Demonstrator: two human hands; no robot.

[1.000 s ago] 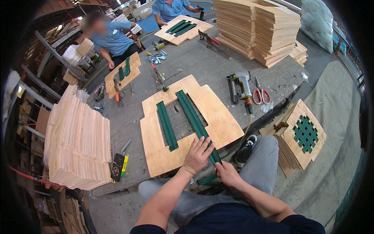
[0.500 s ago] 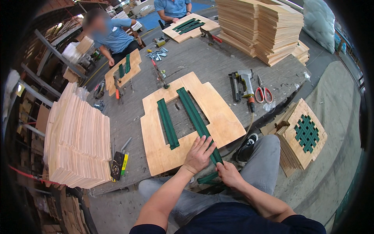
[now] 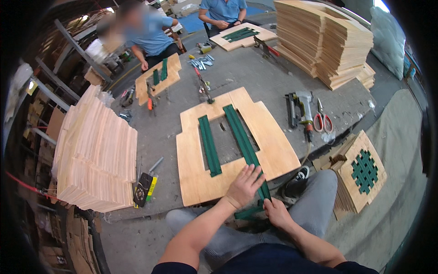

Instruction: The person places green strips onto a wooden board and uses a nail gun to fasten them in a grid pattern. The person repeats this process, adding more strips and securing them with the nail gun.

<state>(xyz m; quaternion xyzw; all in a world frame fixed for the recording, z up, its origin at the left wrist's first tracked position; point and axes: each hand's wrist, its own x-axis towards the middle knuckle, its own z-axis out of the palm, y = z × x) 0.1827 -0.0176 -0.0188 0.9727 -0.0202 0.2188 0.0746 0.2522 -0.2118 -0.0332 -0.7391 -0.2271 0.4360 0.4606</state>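
Spotter: What materials do you get from over there?

Operator: I have a smooth, pale wooden panel (image 3: 194, 182) with stepped sides and a four-sided opening, lying flat on a scuffed grey table (image 3: 157, 130). Two dark green straps with lengthwise ridges run far to near over the opening: a short strap (image 3: 209, 146) at left, a long strap (image 3: 236, 132) at right. Left of them I see a tall stack of boards (image 3: 98, 160), its layered edges rough and pinkish. To the right lie a metal staple gun (image 3: 303, 109) and red-handled scissors (image 3: 322, 122); farther right, a woven panel (image 3: 353, 187) carries a green lattice.

Spotter: What can't you make out?

Operator: The left hand (image 3: 243, 187) covers part of the long strap, and I can't see the right hand's fingertips. A green length (image 3: 248, 213) droops below the panel's near edge; I can't tell whether it belongs to the same strap. On the far side, one co-worker (image 3: 153, 39) is partly blurred and another (image 3: 224, 11) is cut off by the top of my view.

Spotter: And the hands against the work?

Operator: The left lies palm down, fingers extended and slightly spread, over the long strap at the panel's near edge. The right hand (image 3: 277, 213), nearer and to the right, pinches that strap just beyond the edge. The short strap lies farther off to the left, touched by neither.
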